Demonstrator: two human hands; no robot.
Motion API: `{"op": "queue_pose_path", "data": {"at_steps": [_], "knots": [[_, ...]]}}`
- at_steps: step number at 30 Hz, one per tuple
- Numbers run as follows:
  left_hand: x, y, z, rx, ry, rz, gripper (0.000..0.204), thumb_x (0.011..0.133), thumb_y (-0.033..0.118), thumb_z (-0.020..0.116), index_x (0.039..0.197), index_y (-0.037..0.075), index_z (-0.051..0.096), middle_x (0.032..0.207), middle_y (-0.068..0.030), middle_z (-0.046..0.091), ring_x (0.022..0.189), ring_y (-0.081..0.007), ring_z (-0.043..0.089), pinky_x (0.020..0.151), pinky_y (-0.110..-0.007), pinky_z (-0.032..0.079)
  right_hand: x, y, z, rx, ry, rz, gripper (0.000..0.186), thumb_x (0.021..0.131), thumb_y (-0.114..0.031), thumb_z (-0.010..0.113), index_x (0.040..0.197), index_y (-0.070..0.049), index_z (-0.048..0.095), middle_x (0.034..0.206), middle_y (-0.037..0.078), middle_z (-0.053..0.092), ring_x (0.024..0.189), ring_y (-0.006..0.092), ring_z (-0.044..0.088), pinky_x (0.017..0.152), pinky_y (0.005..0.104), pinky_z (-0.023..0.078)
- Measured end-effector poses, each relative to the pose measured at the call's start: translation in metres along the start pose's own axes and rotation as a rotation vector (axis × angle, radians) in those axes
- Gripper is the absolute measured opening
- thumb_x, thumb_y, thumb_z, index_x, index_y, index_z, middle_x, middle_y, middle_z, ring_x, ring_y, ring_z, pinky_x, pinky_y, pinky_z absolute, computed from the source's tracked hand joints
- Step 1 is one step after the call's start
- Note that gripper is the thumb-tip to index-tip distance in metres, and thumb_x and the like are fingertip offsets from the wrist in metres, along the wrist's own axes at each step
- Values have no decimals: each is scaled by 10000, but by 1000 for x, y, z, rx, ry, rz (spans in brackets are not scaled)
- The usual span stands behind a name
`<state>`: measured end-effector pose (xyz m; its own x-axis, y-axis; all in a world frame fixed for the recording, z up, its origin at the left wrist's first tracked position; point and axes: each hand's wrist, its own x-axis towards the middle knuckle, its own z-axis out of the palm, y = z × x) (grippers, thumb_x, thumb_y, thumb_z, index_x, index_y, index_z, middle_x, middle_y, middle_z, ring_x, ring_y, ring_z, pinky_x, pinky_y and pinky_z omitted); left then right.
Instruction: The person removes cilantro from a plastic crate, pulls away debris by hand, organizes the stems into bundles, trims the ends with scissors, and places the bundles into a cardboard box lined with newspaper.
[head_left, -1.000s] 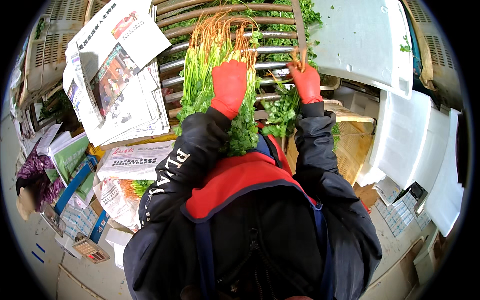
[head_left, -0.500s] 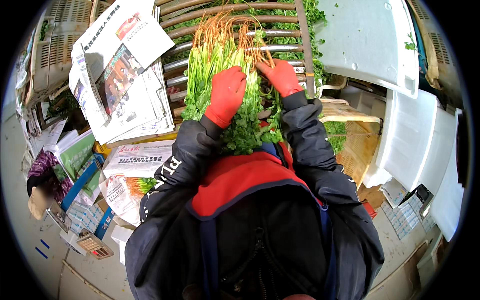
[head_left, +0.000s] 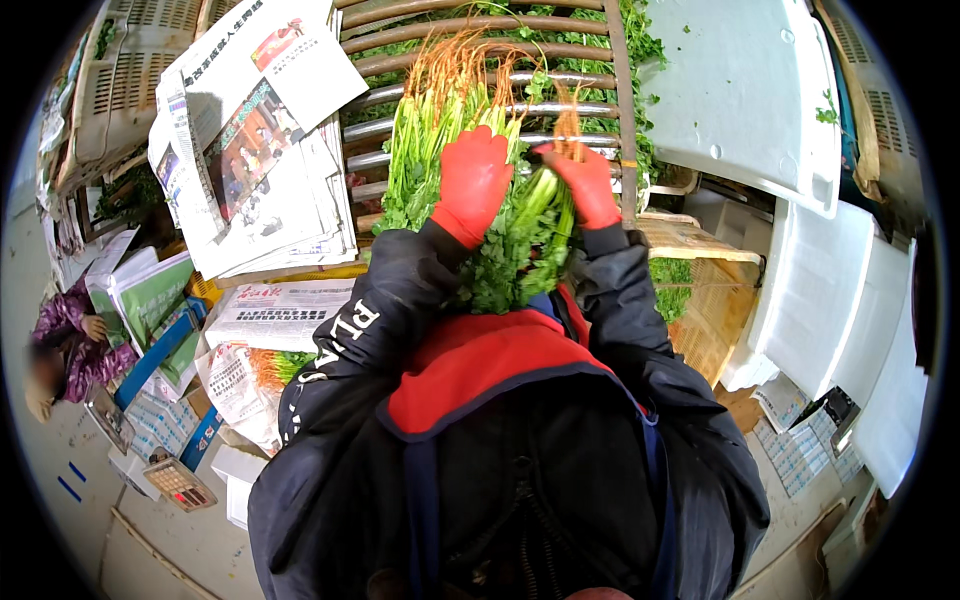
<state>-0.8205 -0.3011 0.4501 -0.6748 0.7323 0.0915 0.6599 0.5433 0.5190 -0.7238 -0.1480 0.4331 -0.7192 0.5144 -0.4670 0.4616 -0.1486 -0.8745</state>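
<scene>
A wide bundle of leafy green herbs with pale stalks and orange roots lies across a metal slatted rack. My left hand, in a red rubber glove, has its fingers curled on the bundle's stalks. Just right of it, my gloved right hand grips a smaller bunch, its orange roots poking up past the fingers and its leaves hanging toward my body. Part of that bunch hides the stalks behind it.
Newspaper sheets lie at left, with wrapped herbs below. White foam lids and a plastic crate are at right. A co-worker in a purple sleeve is at far left, near a calculator.
My right hand went left into the bundle, then came back slightly right with a fuller bunch. My left hand shifted slightly. The co-worker's hand has come into view.
</scene>
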Motion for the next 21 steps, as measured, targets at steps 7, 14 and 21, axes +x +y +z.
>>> {"op": "queue_pose_path", "data": {"at_steps": [7,14,21], "knots": [[-13,-11,10,-109,146,31,311,687,98,706,964,37,579,981,-132,569,861,-345,534,723,-426,433,51,-10,-19,-80,-58,-19,287,768,-173,636,973,25,668,783,115,669,666,168,603,653,287,463],[-6,-20,2,-94,352,-89,321,764,130,645,1072,56,591,1032,-129,603,877,-338,570,748,-425,460,75,-30,33,-111,-164,-51,263,764,-156,649,970,2,691,857,53,678,755,130,593,719,265,463],[4,-24,-6,41,129,-304,316,781,186,665,1074,98,588,972,-108,619,854,-320,607,710,-408,492,118,-23,42,-546,-337,-46,480,715,-424,700,883,26,689,758,166,662,714,261,633,690,348,478]]}}
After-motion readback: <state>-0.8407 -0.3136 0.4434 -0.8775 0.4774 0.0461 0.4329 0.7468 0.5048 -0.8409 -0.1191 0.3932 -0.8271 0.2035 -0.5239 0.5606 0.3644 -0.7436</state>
